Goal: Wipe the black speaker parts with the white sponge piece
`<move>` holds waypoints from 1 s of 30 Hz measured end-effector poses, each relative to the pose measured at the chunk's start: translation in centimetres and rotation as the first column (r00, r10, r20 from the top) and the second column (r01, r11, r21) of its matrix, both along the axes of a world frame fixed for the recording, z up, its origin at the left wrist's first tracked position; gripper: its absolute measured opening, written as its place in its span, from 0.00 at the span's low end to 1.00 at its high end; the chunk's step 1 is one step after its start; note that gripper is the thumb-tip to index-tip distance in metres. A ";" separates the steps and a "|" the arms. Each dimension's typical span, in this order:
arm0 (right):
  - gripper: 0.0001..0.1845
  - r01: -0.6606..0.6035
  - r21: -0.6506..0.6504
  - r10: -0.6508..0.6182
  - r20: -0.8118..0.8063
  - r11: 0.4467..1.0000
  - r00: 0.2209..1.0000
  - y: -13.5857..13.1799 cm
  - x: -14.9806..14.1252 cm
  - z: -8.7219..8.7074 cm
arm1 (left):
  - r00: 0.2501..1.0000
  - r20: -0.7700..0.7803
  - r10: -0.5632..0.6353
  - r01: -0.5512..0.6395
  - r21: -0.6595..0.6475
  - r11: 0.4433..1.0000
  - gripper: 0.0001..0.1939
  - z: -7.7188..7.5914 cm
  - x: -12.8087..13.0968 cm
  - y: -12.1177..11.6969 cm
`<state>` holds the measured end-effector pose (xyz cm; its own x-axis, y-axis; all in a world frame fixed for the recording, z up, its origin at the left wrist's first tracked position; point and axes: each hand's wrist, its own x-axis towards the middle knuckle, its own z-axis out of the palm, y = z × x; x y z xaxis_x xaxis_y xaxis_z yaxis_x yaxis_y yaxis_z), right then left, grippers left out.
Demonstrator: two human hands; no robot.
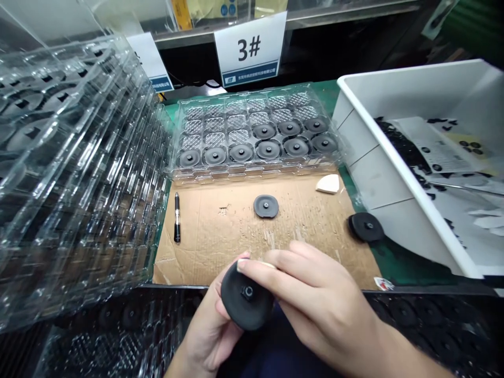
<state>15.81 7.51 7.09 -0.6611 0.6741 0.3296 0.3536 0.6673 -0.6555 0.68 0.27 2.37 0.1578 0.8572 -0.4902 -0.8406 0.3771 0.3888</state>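
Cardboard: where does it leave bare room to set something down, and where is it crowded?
Bare: between pen and middle disc; between middle disc and right disc, by the bin. Crowded: the far edge, along the tray, and the near middle, where left hand and right hand touch the held disc.

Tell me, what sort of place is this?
Probably a factory workstation: a clear tray is partly filled with matching black parts, a tall stack of clear trays stands at the left, and a printed "3#" sign hangs above, like a station number.
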 end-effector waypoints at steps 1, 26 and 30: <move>0.16 -0.004 -0.001 0.004 -0.052 1.000 0.999 0.4 -0.2 -0.5 | 1.000 0.012 -0.006 0.006 0.004 1.000 0.20 0.1 0.0 -0.1; 0.11 0.129 -0.101 -0.121 0.079 0.987 0.990 -0.2 0.0 -2.5 | 0.934 -0.207 0.291 -0.300 -0.012 0.954 0.24 -1.0 -0.5 -0.9; 0.11 0.082 -0.234 -0.090 -0.022 0.969 0.996 -0.1 0.1 -2.3 | 0.942 -0.229 0.244 -0.250 0.003 0.968 0.24 -1.1 -0.4 -0.8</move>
